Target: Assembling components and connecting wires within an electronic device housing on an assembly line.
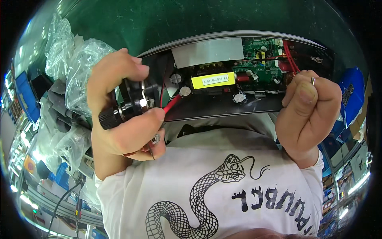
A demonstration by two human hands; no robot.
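Note:
An open, long black case (pixel 223 109) with a green circuit board (pixel 256 49) inside lies in front of me. On the board sit a yellow-wrapped transformer (pixel 213 81) and several round capacitors. At the case's left end, my left hand (pixel 127 107) is closed around a black panel piece with a knurled terminal knob (pixel 111 118). A thick red wire (pixel 172 105) runs from the case toward this piece. Over the right end, my right hand (pixel 304 107) is closed, with a small metal tip (pixel 312 81) sticking out beside the thumb; the rest is hidden. Thin red wires (pixel 289 57) pass close to these fingers.
The case lies on a green table (pixel 191 18). Crumpled clear plastic bags (pixel 81 67) and dark grey cloth-like pieces (pixel 59 113) are piled at the left. A blue bin (pixel 351 95) with small dark parts stands at the right.

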